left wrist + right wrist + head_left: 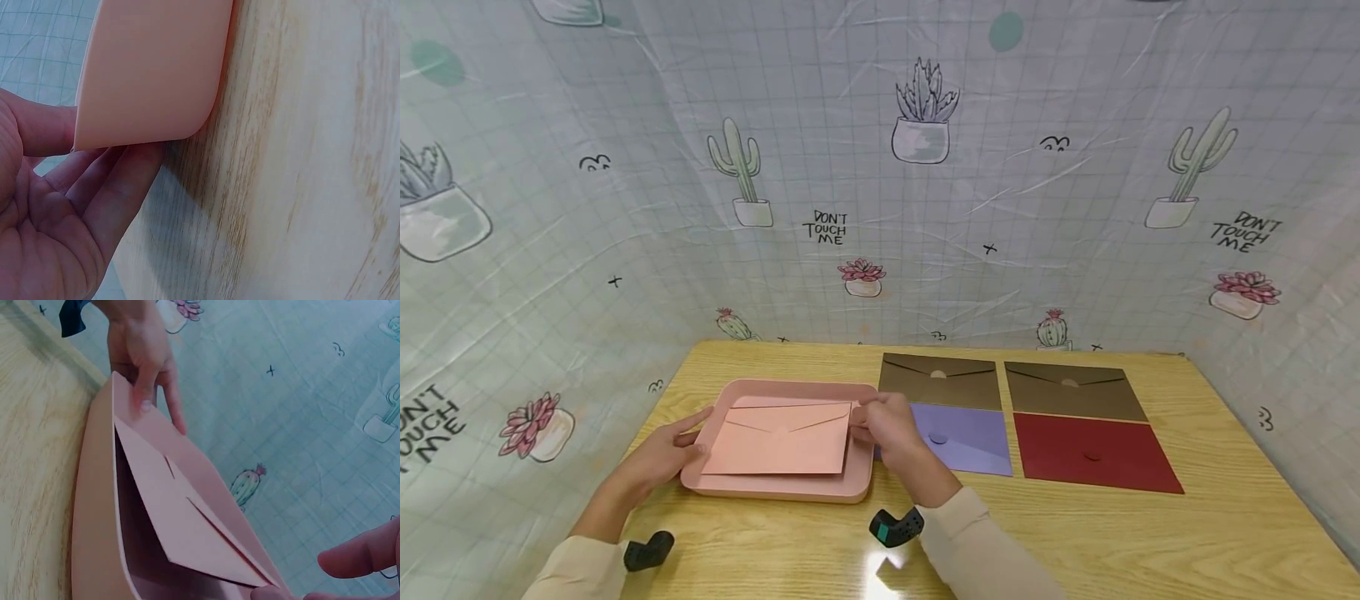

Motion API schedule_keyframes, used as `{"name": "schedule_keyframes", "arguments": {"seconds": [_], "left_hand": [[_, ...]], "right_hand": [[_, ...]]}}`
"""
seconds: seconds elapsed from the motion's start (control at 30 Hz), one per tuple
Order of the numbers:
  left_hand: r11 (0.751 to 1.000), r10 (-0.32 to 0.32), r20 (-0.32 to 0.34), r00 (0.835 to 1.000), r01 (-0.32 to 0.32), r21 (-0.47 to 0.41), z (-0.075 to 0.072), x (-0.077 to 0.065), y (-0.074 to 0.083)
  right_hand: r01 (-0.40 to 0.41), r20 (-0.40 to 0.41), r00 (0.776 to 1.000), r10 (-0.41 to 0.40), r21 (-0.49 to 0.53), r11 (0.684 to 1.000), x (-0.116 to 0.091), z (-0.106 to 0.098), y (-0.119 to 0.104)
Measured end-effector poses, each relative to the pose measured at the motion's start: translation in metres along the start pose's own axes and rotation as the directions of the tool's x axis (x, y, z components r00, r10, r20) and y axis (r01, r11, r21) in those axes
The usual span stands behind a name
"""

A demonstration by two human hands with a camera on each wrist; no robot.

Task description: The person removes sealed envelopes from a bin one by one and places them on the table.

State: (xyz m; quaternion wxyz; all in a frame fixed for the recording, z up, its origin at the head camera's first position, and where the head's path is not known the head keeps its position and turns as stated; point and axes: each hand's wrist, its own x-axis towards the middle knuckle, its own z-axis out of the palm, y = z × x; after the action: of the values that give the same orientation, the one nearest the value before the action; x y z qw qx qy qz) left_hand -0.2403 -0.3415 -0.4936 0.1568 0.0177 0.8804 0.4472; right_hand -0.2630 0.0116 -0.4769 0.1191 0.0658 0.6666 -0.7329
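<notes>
A pink envelope (786, 442) lies tilted inside a shallow pink tray (775, 493), its right end raised off the tray floor. My left hand (666, 450) grips the tray's left end, thumb over the rim and fingers on the outer side, as the left wrist view also shows around the tray wall (150, 75). At the envelope's right edge, my right hand (887, 425) holds it by the fingertips. In the right wrist view, one fingertip overlaps the corner of the envelope (181, 519), while another finger (362, 556) stands apart from it.
Right of the tray, a lavender envelope (962, 442) lies partly behind my right hand and wrist. A red envelope (1097, 454) is beside it, and two brown envelopes (940, 385) (1075, 392) lie farther back. A patterned curtain (880, 208) hangs behind the wooden table (760, 550).
</notes>
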Motion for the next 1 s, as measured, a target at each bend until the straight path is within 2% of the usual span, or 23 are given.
{"name": "schedule_keyframes", "arguments": {"seconds": [0.23,0.57,0.73,1.0], "left_hand": [[1.000,-0.006,-0.002,1.000,0.006,-0.005,0.000,0.001,0.000],[1.000,-0.014,-0.009,1.000,0.014,-0.010,0.001,0.002,-0.001],[1.000,-0.018,-0.015,1.000,0.018,-0.008,0.001,0.002,-0.001],[1.000,-0.009,-0.003,1.000,0.009,-0.025,0.001,0.000,-0.002]], "right_hand": [[0.010,-0.010,1.000,-0.010,0.005,1.000,0.006,0.003,0.003],[0.104,-0.057,0.992,-0.116,-0.188,0.977,0.004,0.012,0.005],[0.102,-0.060,0.991,-0.119,-0.224,0.969,0.003,0.015,0.003],[0.044,-0.049,0.997,-0.054,-0.195,0.980,0.009,0.013,0.005]]}}
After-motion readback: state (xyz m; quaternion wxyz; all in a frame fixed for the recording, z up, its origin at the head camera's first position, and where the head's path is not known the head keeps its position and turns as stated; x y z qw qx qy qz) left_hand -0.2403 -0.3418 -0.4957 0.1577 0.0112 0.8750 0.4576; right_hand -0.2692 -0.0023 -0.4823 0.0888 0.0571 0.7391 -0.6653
